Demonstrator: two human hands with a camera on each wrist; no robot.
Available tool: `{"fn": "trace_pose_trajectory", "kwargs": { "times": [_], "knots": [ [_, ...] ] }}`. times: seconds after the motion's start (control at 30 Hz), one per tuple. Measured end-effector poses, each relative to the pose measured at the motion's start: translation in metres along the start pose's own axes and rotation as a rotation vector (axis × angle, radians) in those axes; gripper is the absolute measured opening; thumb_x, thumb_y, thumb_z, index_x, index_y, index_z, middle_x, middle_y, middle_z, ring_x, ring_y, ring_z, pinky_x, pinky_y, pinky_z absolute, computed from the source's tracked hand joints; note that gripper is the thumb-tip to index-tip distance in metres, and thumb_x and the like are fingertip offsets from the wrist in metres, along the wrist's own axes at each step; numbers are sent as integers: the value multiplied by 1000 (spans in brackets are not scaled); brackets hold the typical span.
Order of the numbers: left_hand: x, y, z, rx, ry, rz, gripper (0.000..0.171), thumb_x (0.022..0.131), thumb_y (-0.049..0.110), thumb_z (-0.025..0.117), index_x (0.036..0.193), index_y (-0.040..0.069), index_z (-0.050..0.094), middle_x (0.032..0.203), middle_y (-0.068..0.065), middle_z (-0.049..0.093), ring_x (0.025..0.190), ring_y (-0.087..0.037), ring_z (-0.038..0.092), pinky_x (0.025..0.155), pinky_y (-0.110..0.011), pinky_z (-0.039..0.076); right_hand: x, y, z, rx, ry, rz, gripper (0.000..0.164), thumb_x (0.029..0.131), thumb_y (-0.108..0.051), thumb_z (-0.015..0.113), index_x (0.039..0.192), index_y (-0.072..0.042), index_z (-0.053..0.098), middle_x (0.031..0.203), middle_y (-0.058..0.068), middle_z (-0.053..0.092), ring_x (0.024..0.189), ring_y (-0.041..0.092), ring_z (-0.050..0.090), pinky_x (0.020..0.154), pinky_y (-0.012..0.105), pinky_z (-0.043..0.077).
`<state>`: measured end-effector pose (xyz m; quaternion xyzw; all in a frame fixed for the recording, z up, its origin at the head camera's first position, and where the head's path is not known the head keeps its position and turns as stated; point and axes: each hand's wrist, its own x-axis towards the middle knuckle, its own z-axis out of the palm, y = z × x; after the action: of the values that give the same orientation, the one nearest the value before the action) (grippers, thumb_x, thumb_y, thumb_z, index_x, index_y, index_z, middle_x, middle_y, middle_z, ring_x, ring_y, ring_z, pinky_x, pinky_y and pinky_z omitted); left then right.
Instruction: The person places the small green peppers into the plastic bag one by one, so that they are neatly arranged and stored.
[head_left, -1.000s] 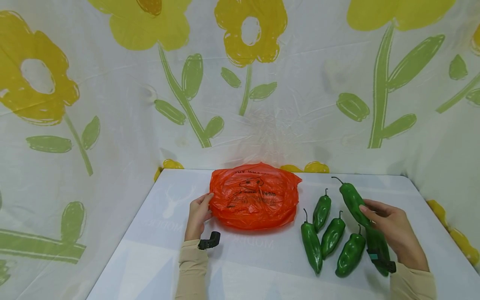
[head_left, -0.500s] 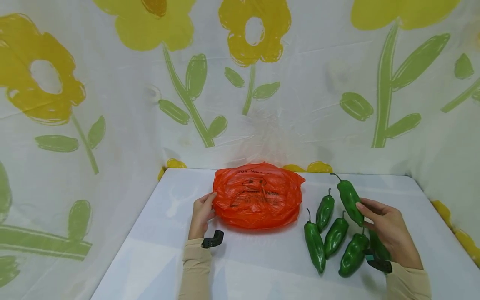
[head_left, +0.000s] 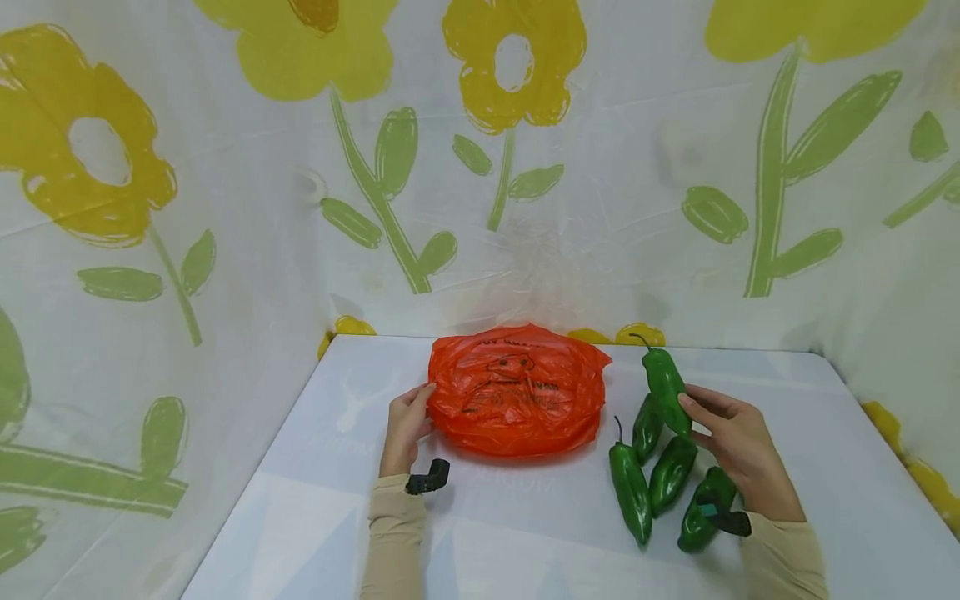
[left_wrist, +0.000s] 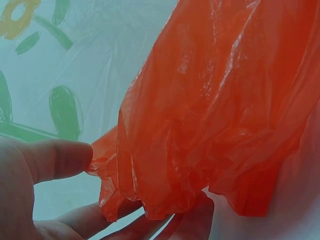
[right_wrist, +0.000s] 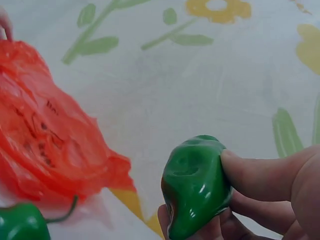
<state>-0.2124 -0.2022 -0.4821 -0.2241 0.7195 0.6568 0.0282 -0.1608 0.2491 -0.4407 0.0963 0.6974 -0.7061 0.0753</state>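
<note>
My left hand (head_left: 406, 425) holds the left edge of a crinkled red plastic bag (head_left: 517, 396) with black print. In the left wrist view the thumb (left_wrist: 62, 157) presses one side of the bag's gathered film while the other fingers lie beneath it. To the right, my right hand (head_left: 738, 442) pinches a glossy green pepper (head_left: 666, 383) near its lower end, its stem pointing up. Other green peppers lie below: one at the left (head_left: 632, 496), one partly covered by the held one (head_left: 647, 429), one in the middle (head_left: 671, 477), and one behind the wrist camera (head_left: 697, 521).
The white table (head_left: 300, 517) is bordered by a flower-printed curtain (head_left: 615, 183) at the back and both sides. The bag lies near the table's back edge, with the peppers in a group to its right.
My right hand has moved left with the held pepper, which now hangs over the other peppers. The left hand keeps its hold on the bag. The head view has shifted slightly.
</note>
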Motion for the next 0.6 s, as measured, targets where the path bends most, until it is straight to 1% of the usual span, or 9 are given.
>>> {"fn": "trace_pose_trajectory", "kwargs": {
  "times": [0.07,0.1,0.13,0.17,0.23,0.3,0.37,0.47,0.6],
  "knots": [
    [-1,0,-1,-3,3,-3,59,104,42,56,149,5,54,144,-19,60,116,-30,62,92,-36,61,2,-2,7,30,-19,-11,33,100,-25,69,133,-20,66,103,-23,66,95,-5,67,79,21,60],
    [-1,0,-1,-4,3,-4,59,104,42,56,149,5,54,144,-19,60,116,-30,62,92,-36,61,3,-2,10,39,-25,-14,26,101,-23,68,127,-25,68,103,-23,67,95,-5,67,79,21,60],
    [-1,0,-1,-5,0,0,60,104,42,56,150,4,53,144,-20,60,116,-31,62,92,-37,61,3,-3,14,49,-27,-14,23,101,-22,67,124,-26,69,103,-23,67,95,-5,67,79,22,60],
    [-2,1,0,-6,-2,1,60,104,42,56,150,4,53,144,-20,60,117,-31,62,93,-38,61,4,-5,17,57,-30,-11,24,101,-23,68,125,-26,68,103,-23,67,95,-4,67,80,22,60],
    [-2,2,0,-7,-1,1,60,104,42,56,150,4,53,145,-20,60,117,-31,62,93,-38,60,5,-7,24,56,-31,-4,36,100,-25,69,135,-20,64,103,-23,66,95,-4,67,81,22,60],
    [-2,2,0,-7,0,2,60,104,42,56,150,4,53,145,-19,60,116,-30,63,92,-37,61,7,-9,31,46,-30,11,54,98,-28,71,147,-10,55,105,-22,65,96,-4,66,81,23,61],
    [-2,3,0,-4,3,1,59,104,42,56,150,4,53,144,-19,60,116,-30,63,90,-35,61,8,-11,38,36,-33,23,68,98,-30,71,154,-2,45,106,-19,63,96,-2,66,82,23,61],
    [-3,4,0,-2,1,0,59,104,42,56,149,4,54,144,-19,61,114,-29,64,87,-33,61,11,-13,46,15,-46,34,74,99,-31,70,157,2,38,108,-18,63,96,-1,66,83,22,61],
    [-3,4,0,-1,-3,-2,59,104,42,56,150,4,53,144,-19,60,114,-29,63,86,-32,61,12,-16,55,28,-69,27,74,100,-32,68,157,3,37,107,-19,64,96,0,67,85,21,60]
  ]
}}
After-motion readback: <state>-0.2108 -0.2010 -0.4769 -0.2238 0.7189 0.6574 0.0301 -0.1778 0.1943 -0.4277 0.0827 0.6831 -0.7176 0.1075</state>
